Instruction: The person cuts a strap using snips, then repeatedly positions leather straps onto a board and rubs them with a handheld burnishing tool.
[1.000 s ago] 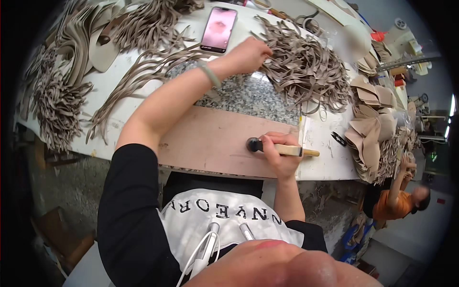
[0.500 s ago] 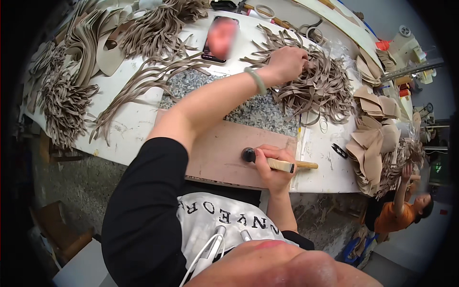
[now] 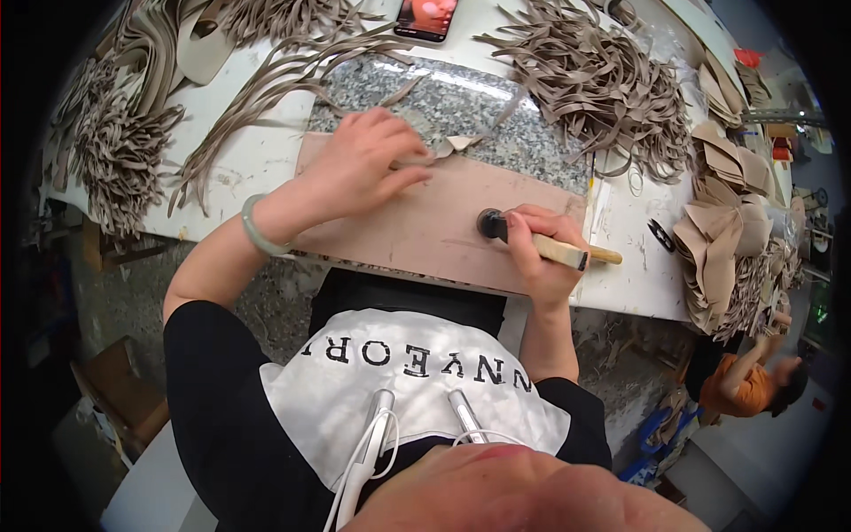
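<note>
While tool (image 3: pixel 560 254) is gripped, container (image 3: pixel 656 419) holds pieces (image 3: pixel 673 420).

Around centre: 2 wearer's hands (left hand (image 3: pixel 377 160), right hand (image 3: pixel 551 253)), 1 bracelet (image 3: pixel 253 232), 1 round black tool head (image 3: pixel 489 223), 1 pink board (image 3: pixel 417 222), 1 granite slab (image 3: pixel 461 106). Top centre 1 phone (image 3: pixel 427 18), upper right 1 big strip heap (image 3: pixel 612 89), right side 1 pair of snips (image 3: pixel 660 236), lower right 1 co-worker (image 3: pixel 740 388). Upper-left loose strips (image 3: pixel 301 82) overlap, can't count.
</note>
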`<move>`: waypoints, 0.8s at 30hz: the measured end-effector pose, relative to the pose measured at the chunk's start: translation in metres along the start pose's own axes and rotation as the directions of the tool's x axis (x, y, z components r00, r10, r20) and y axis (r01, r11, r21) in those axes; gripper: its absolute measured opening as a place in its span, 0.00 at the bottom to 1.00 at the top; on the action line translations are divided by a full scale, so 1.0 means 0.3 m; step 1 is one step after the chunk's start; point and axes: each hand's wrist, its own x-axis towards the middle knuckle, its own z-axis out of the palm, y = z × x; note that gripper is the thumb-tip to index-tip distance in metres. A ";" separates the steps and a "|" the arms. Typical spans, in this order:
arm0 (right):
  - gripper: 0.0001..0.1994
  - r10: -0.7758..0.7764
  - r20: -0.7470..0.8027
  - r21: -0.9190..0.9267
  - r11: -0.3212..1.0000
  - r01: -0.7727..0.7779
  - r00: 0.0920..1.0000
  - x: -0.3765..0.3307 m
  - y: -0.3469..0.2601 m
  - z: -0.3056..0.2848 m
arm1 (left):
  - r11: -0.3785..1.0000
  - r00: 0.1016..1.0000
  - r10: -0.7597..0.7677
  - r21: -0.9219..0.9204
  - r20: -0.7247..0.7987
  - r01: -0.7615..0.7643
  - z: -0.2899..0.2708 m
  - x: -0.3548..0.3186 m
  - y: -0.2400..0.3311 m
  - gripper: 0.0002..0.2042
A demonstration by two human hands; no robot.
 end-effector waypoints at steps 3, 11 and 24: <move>0.05 0.130 0.035 0.064 0.989 -0.132 0.991 0.023 -0.021 -0.011 | 0.969 0.972 -0.194 -0.178 -0.135 0.169 0.090 0.067 0.031 0.15; 0.04 0.028 0.144 0.026 0.999 -0.032 0.989 0.159 -0.086 -0.077 | 0.901 0.897 -0.429 -0.123 -0.108 0.416 0.162 0.189 0.003 0.24; 0.05 0.067 0.086 0.119 0.990 -0.077 0.994 0.127 -0.088 -0.148 | 0.814 0.818 -0.575 -0.085 0.023 0.575 0.167 0.329 -0.135 0.16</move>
